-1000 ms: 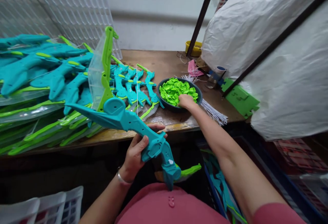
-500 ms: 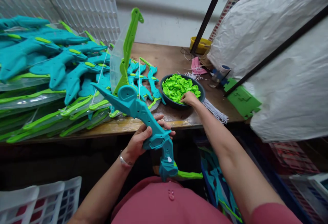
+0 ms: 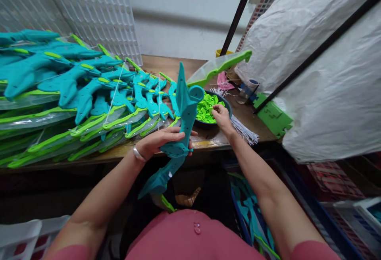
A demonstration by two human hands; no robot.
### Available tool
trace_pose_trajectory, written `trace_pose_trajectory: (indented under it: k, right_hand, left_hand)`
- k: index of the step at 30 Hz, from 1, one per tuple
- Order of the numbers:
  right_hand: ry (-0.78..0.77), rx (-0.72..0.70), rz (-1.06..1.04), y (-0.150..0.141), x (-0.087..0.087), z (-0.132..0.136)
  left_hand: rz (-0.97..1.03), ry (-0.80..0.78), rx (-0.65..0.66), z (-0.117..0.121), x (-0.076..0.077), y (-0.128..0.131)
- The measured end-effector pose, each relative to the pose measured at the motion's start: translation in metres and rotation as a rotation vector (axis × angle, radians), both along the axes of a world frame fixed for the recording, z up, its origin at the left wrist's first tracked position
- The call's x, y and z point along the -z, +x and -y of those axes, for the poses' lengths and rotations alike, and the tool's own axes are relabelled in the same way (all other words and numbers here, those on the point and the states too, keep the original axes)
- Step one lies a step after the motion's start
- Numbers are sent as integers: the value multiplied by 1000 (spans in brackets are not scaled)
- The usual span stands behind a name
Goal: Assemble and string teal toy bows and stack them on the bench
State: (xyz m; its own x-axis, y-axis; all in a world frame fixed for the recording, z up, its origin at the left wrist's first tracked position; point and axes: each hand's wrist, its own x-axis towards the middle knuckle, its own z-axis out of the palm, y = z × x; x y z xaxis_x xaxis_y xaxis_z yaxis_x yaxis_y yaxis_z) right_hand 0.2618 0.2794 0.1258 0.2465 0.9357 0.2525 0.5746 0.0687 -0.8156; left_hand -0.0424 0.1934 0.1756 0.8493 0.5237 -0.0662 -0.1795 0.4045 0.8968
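My left hand (image 3: 165, 140) is closed round the grip of a teal toy bow (image 3: 186, 123), held upright before my body. The bow's bright green upper limb (image 3: 222, 70), with a clear plastic web, points right over the table; its lower end hangs near my lap. Beyond it, partly hidden by the bow, stands a dark round bowl (image 3: 229, 111) full of small bright green plastic pieces (image 3: 206, 111). At the bowl's right side my right hand (image 3: 222, 116) has its fingertips pinched together over the pieces. Whatever lies between those fingertips blends with the green behind.
Several more teal and green bows (image 3: 80, 81) are piled on the wooden table (image 3: 166, 62) at left. White ties (image 3: 245, 131), a pink cloth-like item (image 3: 224, 80) and a green block (image 3: 275, 115) lie to the right. A blue crate (image 3: 242, 228) holding bows stands below.
My left hand has turned the bow, swinging its upper limb from left to right. My right hand has drawn up a little from among the green pieces, fingertips still together.
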Motion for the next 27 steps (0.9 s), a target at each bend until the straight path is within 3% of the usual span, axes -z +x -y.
trace_pose_trajectory:
  k: [6, 12, 19, 27]
  right_hand:
    - [65, -142, -298, -17, 3, 86]
    - [49, -221, -360, -35, 4, 161]
    - [14, -354, -349, -49, 6, 191]
    - [90, -381, -57, -57, -10, 209]
  left_hand:
    - [-14, -163, 6, -13, 36, 22]
    - [-5, -206, -87, -11, 66, 35]
    - [71, -130, -250, 13, 94, 51]
    - [57, 36, -256, 35, 93, 54]
